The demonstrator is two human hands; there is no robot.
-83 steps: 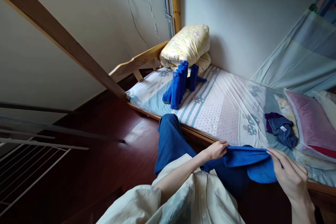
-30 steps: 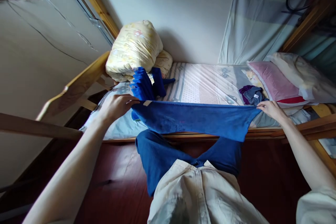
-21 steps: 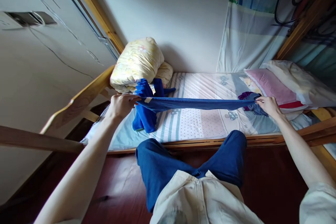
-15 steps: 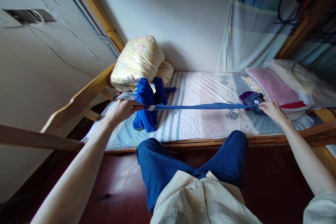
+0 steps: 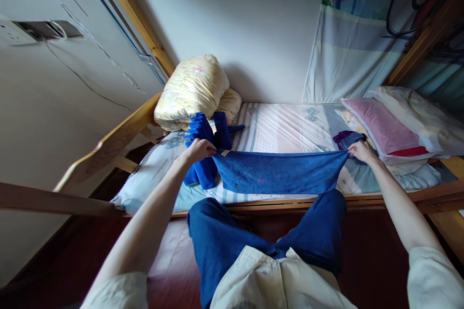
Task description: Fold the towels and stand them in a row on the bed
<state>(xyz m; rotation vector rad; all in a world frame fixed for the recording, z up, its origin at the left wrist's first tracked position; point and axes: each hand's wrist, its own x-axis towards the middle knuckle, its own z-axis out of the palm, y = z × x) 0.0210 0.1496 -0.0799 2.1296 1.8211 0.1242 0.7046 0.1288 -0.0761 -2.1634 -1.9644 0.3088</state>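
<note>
A blue cloth (image 5: pixel 279 172) is stretched sideways over the front of the bed, its lower edge hanging near my knees. My left hand (image 5: pixel 201 150) pinches its upper left corner, close to a small pale tag. The upper right corner is gripped by my right hand (image 5: pixel 359 151). Behind my left hand, a row of folded blue cloths (image 5: pixel 200 128) lies on the bed, with another blue piece (image 5: pixel 221 130) beside it. A dark purple and grey bundle (image 5: pixel 346 139) rests just behind my right hand.
A yellow quilt (image 5: pixel 197 87) is piled at the bed's left end. At the right are a pink pillow (image 5: pixel 386 123) and a pale pillow in a clear cover (image 5: pixel 416 113). A wooden rail (image 5: pixel 108 140) borders the left end; a curtain (image 5: pixel 348 53) hangs behind.
The cloth was a thin, taut strip and now hangs down as a broad panel. My hands have come closer together, the left moving right and the right slightly left.
</note>
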